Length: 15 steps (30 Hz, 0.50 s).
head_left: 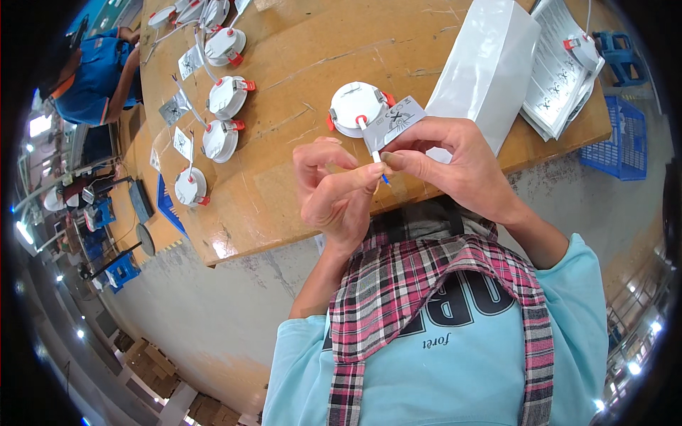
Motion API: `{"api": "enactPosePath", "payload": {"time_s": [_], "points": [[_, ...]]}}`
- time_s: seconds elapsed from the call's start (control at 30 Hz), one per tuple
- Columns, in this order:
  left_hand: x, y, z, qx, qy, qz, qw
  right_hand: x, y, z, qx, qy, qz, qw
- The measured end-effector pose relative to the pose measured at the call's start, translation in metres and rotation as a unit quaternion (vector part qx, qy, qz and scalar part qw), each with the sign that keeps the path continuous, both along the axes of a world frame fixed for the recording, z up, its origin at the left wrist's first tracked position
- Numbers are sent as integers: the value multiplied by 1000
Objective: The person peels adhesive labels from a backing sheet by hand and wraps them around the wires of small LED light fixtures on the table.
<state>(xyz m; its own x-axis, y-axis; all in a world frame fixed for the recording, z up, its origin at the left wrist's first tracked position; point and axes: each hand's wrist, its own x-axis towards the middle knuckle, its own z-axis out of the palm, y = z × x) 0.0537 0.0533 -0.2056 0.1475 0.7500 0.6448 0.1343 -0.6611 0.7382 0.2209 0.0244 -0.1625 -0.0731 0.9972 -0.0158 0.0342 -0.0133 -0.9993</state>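
White cable of round white downlight, pinched at its bare end between both hands just above the near tabletop edge; lamp resting on the wood behind. Left hand grip closed on the wire tips, right hand grip closed on the sleeve and a folded leaflet. Likely sorting the wire ends; steady fingertip control needed next. Farther off, a white box, more lamps in a row

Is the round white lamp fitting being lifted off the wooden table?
No, the round white lamp fitting lies on the wooden table.
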Motion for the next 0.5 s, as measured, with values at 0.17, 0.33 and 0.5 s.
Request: {"api": "enactPosePath", "payload": {"time_s": [0.17,0.33,0.5], "points": [[1,1,-1,-1,-18,-49,999,2,1,-2,-27,-9,-3,1000],[2,4,-3,-3,-16,-54,998,5,3,-4,-25,-12,6,1000],[4,2,-2,-10,-25,-61,998,7,4,-3,-22,-33,14,999]]}}
